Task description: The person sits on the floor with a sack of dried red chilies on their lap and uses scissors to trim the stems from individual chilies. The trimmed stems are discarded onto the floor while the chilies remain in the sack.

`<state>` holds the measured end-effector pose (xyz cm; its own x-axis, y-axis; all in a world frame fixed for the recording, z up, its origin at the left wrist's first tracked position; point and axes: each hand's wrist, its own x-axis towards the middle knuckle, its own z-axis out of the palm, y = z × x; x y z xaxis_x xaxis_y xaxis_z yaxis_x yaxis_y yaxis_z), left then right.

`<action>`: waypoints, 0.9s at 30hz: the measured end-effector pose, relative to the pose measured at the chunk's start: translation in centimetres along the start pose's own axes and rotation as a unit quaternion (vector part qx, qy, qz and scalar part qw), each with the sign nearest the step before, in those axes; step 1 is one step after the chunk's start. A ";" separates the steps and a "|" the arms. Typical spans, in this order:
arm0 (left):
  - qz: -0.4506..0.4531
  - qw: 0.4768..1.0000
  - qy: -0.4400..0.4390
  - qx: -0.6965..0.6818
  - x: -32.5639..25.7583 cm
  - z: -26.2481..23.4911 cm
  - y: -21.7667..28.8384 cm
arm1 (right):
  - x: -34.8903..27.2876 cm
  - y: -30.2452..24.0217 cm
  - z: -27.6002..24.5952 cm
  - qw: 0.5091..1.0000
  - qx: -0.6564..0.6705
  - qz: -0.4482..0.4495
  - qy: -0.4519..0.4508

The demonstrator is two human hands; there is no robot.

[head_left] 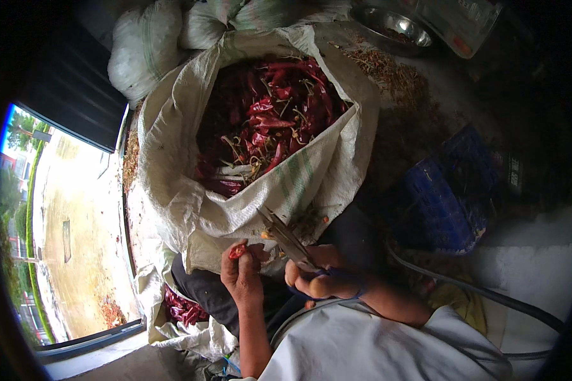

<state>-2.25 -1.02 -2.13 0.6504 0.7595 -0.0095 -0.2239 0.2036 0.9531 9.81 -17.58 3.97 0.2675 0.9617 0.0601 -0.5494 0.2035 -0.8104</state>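
Pinched in my left hand (241, 273) is a red dried chili (238, 251), of which only a short cut-looking end shows. My right hand (324, 279) grips a pair of scissors (287, 239) with dark blades and blue handles. The blades point up and to the left, just right of my left hand. Beyond both hands stands a large white woven sack (165, 140), its mouth wide and rolled back. Dark red dried chilies (270, 120) with pale stems fill it.
A smaller sack (203, 340) of chilies sits at lower left, beside a bright doorway. Full white sacks (147, 47) and a metal bowl (394, 28) stand at the back. Chili stems (394, 76) litter the floor. At right are a blue crate (445, 203) and a black hose (489, 293).
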 end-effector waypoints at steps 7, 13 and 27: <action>0.014 1.000 -0.019 0.006 1.1 0.5 1.1 | -1.2 2.4 -0.1 0.964 -0.250 -0.002 0.095; 0.043 0.997 -0.033 0.049 3.4 0.6 3.6 | -2.1 2.6 -1.0 0.984 -0.140 0.078 0.079; 0.176 0.745 -0.055 0.641 19.4 3.2 8.7 | -0.1 6.2 -3.1 0.979 -0.149 0.134 0.026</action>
<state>10.76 13.46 6.92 0.7861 0.5574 0.2670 0.4370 -0.8067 0.3977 8.90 -16.96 -2.85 0.1899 0.9608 -0.2019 -0.3513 -0.1255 -0.9278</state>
